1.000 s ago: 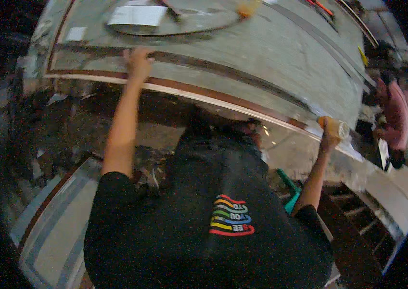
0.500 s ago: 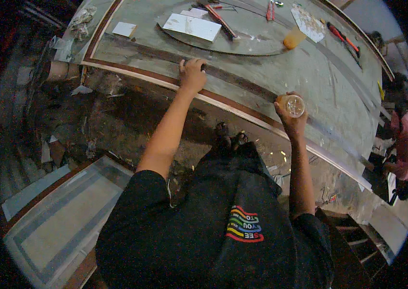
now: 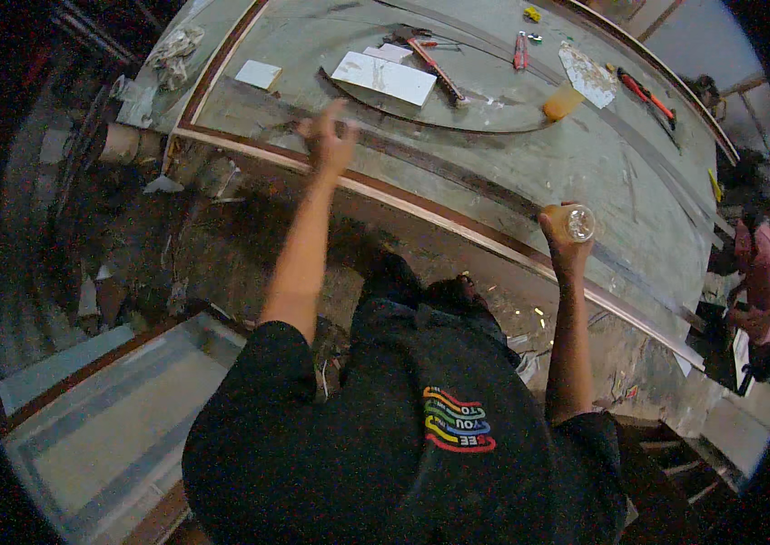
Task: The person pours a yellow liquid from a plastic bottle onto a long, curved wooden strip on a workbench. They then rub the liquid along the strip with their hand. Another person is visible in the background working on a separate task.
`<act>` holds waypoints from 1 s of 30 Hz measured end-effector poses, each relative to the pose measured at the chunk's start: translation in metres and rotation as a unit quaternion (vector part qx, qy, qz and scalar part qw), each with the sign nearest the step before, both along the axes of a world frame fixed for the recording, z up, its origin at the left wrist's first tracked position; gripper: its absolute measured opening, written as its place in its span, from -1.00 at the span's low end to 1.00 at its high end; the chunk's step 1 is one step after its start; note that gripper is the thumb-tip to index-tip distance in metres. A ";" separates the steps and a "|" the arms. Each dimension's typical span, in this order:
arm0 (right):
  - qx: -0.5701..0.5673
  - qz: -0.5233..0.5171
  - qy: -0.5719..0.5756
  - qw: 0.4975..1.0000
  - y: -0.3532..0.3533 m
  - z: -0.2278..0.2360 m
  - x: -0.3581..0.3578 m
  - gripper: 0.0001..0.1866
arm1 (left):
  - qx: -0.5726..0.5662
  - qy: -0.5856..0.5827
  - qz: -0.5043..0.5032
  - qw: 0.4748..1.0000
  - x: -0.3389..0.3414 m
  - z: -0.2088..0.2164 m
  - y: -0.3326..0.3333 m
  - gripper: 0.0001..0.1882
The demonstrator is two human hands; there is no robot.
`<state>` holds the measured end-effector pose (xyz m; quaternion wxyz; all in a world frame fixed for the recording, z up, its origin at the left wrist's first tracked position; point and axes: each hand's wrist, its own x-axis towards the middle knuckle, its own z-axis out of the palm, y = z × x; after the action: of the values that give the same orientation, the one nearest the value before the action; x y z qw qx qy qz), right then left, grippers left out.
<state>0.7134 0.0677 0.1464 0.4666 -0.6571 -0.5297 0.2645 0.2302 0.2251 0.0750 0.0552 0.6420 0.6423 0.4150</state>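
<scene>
My left hand (image 3: 329, 143) is raised over the near left part of the worktable, its fingers apart and slightly blurred, with nothing visible in them. Below it runs a long dark strip (image 3: 458, 173) along the greenish tabletop (image 3: 485, 150). At the near edge, to the right, my right hand (image 3: 567, 256) is wrapped round a clear plastic bottle (image 3: 577, 222) with amber contents, its round end facing up. The table's near side has a brown and pale wooden edging (image 3: 394, 197).
Beyond my hands lie a thin curved strip (image 3: 421, 124), white rectangular pieces (image 3: 385, 77), a hammer (image 3: 435, 65), red-handled pliers (image 3: 520, 50), an amber container (image 3: 562, 104) and a red-and-black tool (image 3: 646, 94). A framed panel (image 3: 122, 418) stands lower left. Someone in pink (image 3: 764, 282) is at far right.
My left hand has lifted off the table edge and moved left, its curled fingers spreading. The right hand still grips the bottle. My view has shifted slightly.
</scene>
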 end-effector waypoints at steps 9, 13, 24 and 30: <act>-0.025 -0.038 -0.035 0.998 0.035 0.007 -0.113 -0.52 | -0.145 0.190 0.118 0.964 -0.292 0.030 0.100 -0.26; 0.033 -0.008 -0.129 0.991 0.057 0.002 -0.170 -0.50 | -0.075 0.078 -0.030 0.994 -0.339 0.027 0.103 -0.24; -0.040 0.030 0.061 0.997 0.048 0.014 -0.170 -0.29 | -0.002 0.059 -0.018 0.998 -0.406 0.043 0.168 -0.19; -0.070 -0.009 0.088 0.994 0.039 0.015 -0.171 -0.28 | -0.052 -0.197 -0.038 0.978 -0.426 -0.007 0.156 -0.26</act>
<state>0.5422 0.1066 0.1617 0.4669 -0.6672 -0.4606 0.3532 -0.1961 0.3810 0.0677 0.2294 0.5681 0.6145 0.4970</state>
